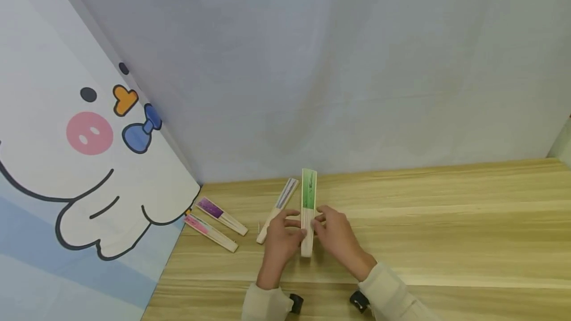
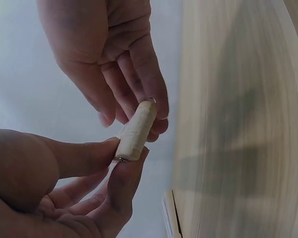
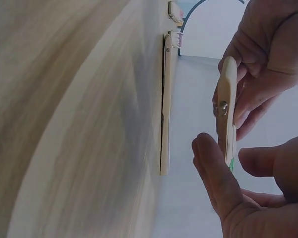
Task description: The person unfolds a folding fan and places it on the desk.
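Observation:
A folded folding fan with a green leaf section and pale wooden ribs stands out above the table between the two hands. My left hand pinches its ribs between thumb and fingers near the lower end. On the other side, my right hand has its fairly straight fingers beside the ribs, with the thumb apart from them. The right wrist view shows a metal rivet at the fan's base. A second folded fan, greyish, lies slanted on the table just beyond the left hand.
Two more folded fans, one purple and one pink, lie side by side at the table's left. A white cartoon-printed panel borders that side. Behind the wooden table hangs a grey cloth.

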Demonstrator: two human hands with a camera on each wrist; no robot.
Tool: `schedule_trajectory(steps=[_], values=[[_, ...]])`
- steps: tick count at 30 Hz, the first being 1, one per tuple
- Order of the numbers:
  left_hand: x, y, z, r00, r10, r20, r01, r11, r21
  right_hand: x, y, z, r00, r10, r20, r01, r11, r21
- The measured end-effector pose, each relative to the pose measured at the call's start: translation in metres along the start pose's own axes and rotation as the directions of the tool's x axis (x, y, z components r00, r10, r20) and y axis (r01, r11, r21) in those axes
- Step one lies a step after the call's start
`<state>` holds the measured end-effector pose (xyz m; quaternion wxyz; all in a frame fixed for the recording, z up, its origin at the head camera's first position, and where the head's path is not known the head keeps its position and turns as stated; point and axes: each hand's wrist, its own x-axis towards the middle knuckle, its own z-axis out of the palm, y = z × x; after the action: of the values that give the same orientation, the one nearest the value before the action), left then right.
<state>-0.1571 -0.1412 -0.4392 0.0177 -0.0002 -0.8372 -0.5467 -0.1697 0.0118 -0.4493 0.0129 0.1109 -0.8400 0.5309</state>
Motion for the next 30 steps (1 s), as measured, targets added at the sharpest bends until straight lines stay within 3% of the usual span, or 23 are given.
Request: schedule_trajectory(steps=[7,13,19,30], values=[[0.000,0.002,0.005,0.998,-0.014,0.055,0.017,0.998,-0.059,0.001,0.004,-0.004,0.998,0.055,-0.035,-0.052,0.994,0.092],[-0.001,0.003,0.010,0.984,-0.109,0.140,0.130,0.981,-0.145,0.004,0.007,-0.011,0.995,0.087,-0.053,-0.083,0.993,0.082],[0.000,0.002,0.019,0.980,-0.139,0.144,0.168,0.960,-0.223,0.001,0.007,-0.020,0.989,0.143,-0.033,-0.138,0.983,0.121],[0.000,0.001,0.039,0.970,-0.202,0.136,0.237,0.912,-0.336,-0.009,0.013,-0.037,0.965,0.263,0.022,-0.255,0.908,0.331]])
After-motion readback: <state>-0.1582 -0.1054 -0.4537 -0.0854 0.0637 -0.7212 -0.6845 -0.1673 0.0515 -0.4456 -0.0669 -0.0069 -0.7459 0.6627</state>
